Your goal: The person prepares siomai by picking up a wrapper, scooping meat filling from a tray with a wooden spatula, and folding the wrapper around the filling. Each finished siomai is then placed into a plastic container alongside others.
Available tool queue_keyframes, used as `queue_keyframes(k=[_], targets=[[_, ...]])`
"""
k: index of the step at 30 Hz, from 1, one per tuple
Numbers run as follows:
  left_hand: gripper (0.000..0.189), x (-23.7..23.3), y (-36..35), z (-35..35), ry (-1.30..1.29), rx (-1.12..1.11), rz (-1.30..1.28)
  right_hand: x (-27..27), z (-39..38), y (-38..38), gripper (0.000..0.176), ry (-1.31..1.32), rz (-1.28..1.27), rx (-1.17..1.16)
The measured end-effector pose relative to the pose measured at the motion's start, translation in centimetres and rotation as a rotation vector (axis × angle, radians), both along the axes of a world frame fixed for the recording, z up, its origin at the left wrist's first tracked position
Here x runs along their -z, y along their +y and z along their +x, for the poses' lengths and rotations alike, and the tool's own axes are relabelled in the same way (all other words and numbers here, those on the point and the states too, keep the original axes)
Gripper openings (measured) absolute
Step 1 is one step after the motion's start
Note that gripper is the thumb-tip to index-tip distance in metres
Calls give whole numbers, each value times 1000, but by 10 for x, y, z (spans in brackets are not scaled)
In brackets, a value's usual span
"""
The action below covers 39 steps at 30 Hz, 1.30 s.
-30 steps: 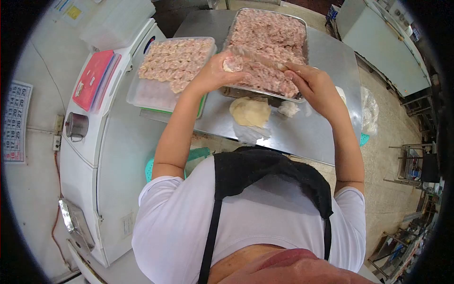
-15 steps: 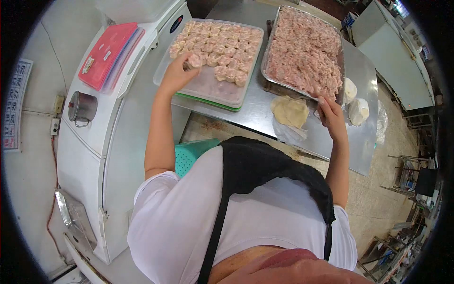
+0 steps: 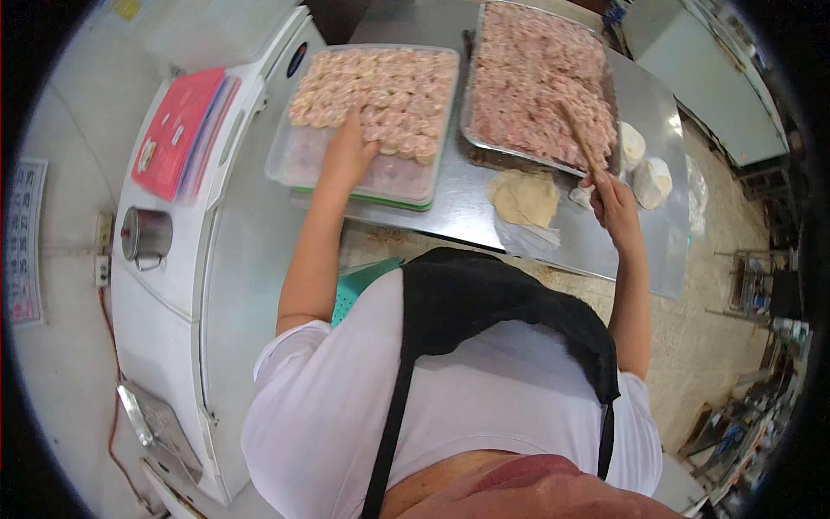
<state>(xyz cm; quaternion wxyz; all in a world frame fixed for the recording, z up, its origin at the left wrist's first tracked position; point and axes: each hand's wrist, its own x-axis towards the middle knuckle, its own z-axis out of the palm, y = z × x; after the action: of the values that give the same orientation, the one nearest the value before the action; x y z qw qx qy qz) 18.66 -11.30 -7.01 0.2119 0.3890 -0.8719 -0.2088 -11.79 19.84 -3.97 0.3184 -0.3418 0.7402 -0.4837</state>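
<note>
My left hand (image 3: 347,157) reaches down onto the near rows of open-topped meat dumplings (image 3: 389,95). Its forefinger and thumb are around a dumpling (image 3: 373,133) at the edge of the row, partly hidden by the fingers. The dumplings stand packed on a clear plastic lid-like tray (image 3: 311,156). My right hand (image 3: 612,206) is closed round a wooden stick-like spatula (image 3: 581,137), whose far end lies in the ground meat (image 3: 536,82). The meat fills a large metal tray (image 3: 510,156). A stack of round dumpling wrappers (image 3: 524,197) lies between my hands, close to the tray.
White wrapped rolls or lumps (image 3: 651,182) sit right of the meat tray on the steel table (image 3: 458,203). At left, a white freezer (image 3: 164,303) carries a metal mug (image 3: 147,235) and pink lids (image 3: 177,130). A green perforated basket (image 3: 354,285) is below the table edge.
My left hand has brought the raised dumpling down to the row edge. My right hand now angles the wooden spatula over the meat. The whole view has shifted slightly.
</note>
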Motion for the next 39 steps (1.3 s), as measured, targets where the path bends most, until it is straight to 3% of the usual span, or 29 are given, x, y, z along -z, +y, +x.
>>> queue_keyframes(k=[1, 3, 5, 7, 9, 11, 13, 15, 18, 22, 27, 29, 31, 32, 33, 34, 35, 36, 37, 38, 39], targets=[[84, 0, -2, -2, 2, 31, -1, -1, -18, 0, 33, 2, -1, 31], [81, -2, 1, 0, -34, 22, 72, -8, -59, 4, 35, 764, 285, -129], [76, -27, 19, -1, -45, 57, 154, -48, -87, 6, 33, 1207, 510, -201], [71, -40, 42, -8, -128, 48, 7, -80, -114, 9, 33, 1344, 601, -267], [66, -44, 60, -27, -207, 22, -142, -93, -131, 5, 29, 1533, 486, -217], [55, -43, 91, -62, -36, 187, -278, -80, -167, -15, 13, 1672, 406, -311], [47, -43, 130, -104, 1, 377, -17, -43, -193, -41, 9, 1830, 301, -309], [44, -18, 155, -141, 17, 674, 108, -17, -186, -58, 9, 1850, 369, -408], [38, 39, 184, -174, -31, 621, 40, -8, -163, -58, 8, 1866, 390, -518], [34, 51, 204, -189, -73, 511, 21, -9, -167, -44, 9, 1787, 204, -632], [27, 68, 200, -187, 44, 428, -60, -8, -167, -25, 10, 1586, 218, -782], [18, 74, 194, -185, 66, 438, 57, -2, -175, -10, 10, 1532, 194, -784], [13, 73, 192, -186, 83, 378, 105, 2, -185, 1, 26, 1348, 221, -729], [10, 73, 192, -184, 103, 319, 153, 5, -190, 5, 26, 1345, 213, -741], [10, 67, 195, -183, 96, 306, 156, 9, -194, 10, 32, 1164, 200, -707], [10, 61, 198, -182, 180, 202, 333, 13, -196, 14, 37, 982, 189, -668], [10, 56, 200, -181, 265, 98, 505, 21, -197, 16, 37, 976, 184, -676], [10, 54, 198, -182, 262, 91, 506, 30, -195, 17, 40, 772, 241, -647], [16, 54, 195, -183, 616, 23, 861, 36, -195, 19, 43, 570, 297, -615], [24, 55, 193, -185, 978, -54, 1208, 40, -197, 21, 43, 568, 299, -625], [24, 55, 193, -186, 981, -64, 1208, 40, -197, 23, 43, 412, 292, -615]])
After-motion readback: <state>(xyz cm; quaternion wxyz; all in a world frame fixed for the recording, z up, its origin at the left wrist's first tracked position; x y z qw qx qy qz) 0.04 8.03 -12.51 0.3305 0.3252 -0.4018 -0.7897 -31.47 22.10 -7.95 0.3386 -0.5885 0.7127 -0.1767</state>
